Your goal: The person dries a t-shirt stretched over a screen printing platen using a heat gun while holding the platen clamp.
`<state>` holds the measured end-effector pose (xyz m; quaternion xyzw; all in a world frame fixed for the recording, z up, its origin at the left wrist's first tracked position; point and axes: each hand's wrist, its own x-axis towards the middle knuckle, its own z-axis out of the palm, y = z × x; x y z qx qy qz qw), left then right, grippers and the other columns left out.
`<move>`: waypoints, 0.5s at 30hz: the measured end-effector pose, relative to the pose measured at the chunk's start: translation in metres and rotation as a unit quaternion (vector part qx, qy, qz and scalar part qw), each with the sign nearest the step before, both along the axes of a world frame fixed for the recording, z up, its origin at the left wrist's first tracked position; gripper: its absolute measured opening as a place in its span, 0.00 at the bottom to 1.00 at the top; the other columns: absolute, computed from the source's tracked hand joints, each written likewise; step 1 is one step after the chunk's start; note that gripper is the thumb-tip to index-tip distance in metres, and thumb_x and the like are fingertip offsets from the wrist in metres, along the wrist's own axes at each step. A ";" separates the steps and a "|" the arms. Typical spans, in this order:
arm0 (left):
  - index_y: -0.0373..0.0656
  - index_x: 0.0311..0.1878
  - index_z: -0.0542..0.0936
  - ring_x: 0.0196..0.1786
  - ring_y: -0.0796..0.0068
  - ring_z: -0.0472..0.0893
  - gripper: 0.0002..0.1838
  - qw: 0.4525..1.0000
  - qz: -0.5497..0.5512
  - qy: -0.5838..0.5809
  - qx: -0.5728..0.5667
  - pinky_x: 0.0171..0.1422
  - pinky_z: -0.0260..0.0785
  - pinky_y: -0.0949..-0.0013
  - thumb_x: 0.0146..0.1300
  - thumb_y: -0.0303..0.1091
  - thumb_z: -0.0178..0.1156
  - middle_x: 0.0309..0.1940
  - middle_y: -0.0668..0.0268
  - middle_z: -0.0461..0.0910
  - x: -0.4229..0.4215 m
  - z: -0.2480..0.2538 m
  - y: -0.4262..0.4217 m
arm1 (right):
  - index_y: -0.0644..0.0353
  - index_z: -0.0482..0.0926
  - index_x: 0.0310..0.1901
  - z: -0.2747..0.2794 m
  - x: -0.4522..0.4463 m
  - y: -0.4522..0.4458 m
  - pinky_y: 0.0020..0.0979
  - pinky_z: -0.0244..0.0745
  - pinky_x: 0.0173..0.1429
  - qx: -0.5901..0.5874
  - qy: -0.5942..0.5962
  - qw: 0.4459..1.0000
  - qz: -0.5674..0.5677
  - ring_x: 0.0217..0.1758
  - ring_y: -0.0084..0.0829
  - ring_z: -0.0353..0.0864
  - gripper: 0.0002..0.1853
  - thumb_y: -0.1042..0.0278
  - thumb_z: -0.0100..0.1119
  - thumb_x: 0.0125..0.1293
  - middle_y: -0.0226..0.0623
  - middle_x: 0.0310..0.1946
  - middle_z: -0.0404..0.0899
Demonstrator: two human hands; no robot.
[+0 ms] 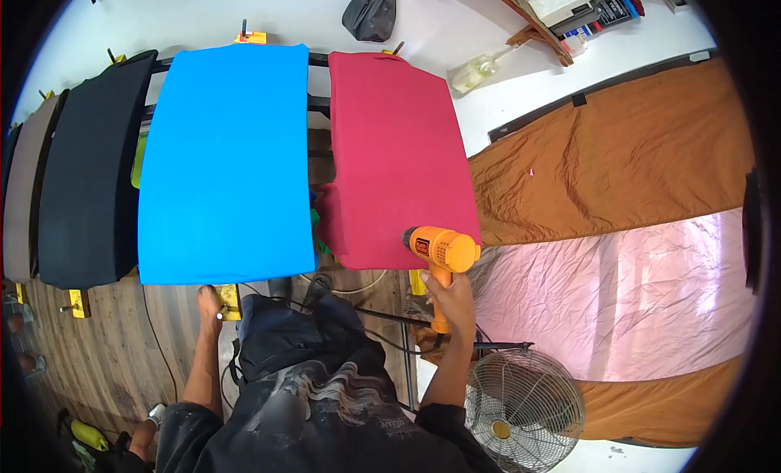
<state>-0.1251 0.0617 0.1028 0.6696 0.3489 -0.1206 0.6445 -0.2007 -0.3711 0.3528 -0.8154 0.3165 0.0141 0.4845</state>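
My right hand is wrapped around the handle of an orange heat gun. The gun's dark nozzle points left, over the lower right corner of a red fabric-covered board. My left hand is at the near edge of a bright blue fabric-covered board, beside a yellow bracket. The fingers of that hand are mostly hidden at the board's edge.
Black and grey-brown covered boards line up to the left. A wire-cage fan stands at my right, near orange-brown fabric. A black bag hangs on the wall. Cables cross the wooden floor. Another person's foot shows lower left.
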 end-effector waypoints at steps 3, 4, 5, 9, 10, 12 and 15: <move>0.37 0.29 0.69 0.25 0.70 0.68 0.23 0.999 -0.011 0.006 0.044 0.31 0.61 0.62 0.69 0.49 0.42 0.21 0.65 0.67 -0.004 -0.018 0.006 | 0.67 0.75 0.42 0.001 -0.011 0.004 0.22 0.72 0.26 0.025 0.003 1.000 -0.003 0.24 0.19 0.74 0.12 0.71 0.64 0.60 0.31 0.26 0.76; 0.37 0.29 0.69 0.25 0.69 0.69 0.28 0.984 -0.101 -0.040 0.139 0.32 0.62 0.61 0.70 0.54 0.40 0.20 0.64 0.67 -0.005 -0.021 0.012 | 0.67 0.75 0.42 0.003 -0.013 0.004 0.22 0.72 0.26 0.050 0.003 0.999 0.000 0.24 0.19 0.74 0.12 0.71 0.64 0.60 0.31 0.26 0.76; 0.37 0.30 0.70 0.26 0.69 0.70 0.29 0.989 -0.083 -0.012 0.121 0.32 0.63 0.61 0.70 0.56 0.39 0.21 0.63 0.68 -0.008 -0.027 0.012 | 0.67 0.75 0.42 0.005 -0.014 0.007 0.22 0.72 0.26 0.035 0.007 0.999 -0.004 0.24 0.19 0.74 0.12 0.71 0.63 0.60 0.31 0.27 0.76; 0.33 0.45 0.73 0.31 0.68 0.74 0.36 0.996 -0.038 0.064 0.043 0.37 0.68 0.63 0.70 0.63 0.35 0.30 0.61 0.74 -0.009 0.002 0.004 | 0.67 0.75 0.43 -0.001 -0.017 0.011 0.22 0.72 0.27 -0.007 0.008 1.000 0.011 0.25 0.19 0.75 0.12 0.71 0.63 0.60 0.32 0.27 0.76; 0.32 0.48 0.72 0.32 0.69 0.75 0.37 0.997 -0.042 0.062 0.021 0.38 0.69 0.63 0.70 0.64 0.35 0.32 0.61 0.74 -0.011 0.002 0.005 | 0.67 0.75 0.43 -0.004 -0.018 0.010 0.22 0.72 0.26 -0.015 0.004 1.000 0.022 0.25 0.19 0.75 0.12 0.71 0.63 0.61 0.32 0.27 0.77; 0.31 0.52 0.72 0.34 0.69 0.76 0.40 0.996 -0.057 0.068 -0.022 0.40 0.70 0.65 0.69 0.66 0.35 0.35 0.61 0.76 -0.012 0.009 0.005 | 0.67 0.75 0.43 0.004 -0.018 0.014 0.22 0.73 0.26 0.004 0.014 1.000 0.007 0.25 0.20 0.75 0.12 0.71 0.63 0.60 0.32 0.28 0.77; 0.30 0.53 0.72 0.36 0.70 0.77 0.42 0.993 -0.073 0.074 -0.058 0.42 0.70 0.66 0.68 0.69 0.36 0.36 0.61 0.76 -0.011 0.027 0.004 | 0.68 0.75 0.43 -0.010 -0.024 0.004 0.22 0.73 0.26 -0.037 0.019 0.999 0.012 0.25 0.20 0.76 0.13 0.71 0.64 0.60 0.32 0.28 0.77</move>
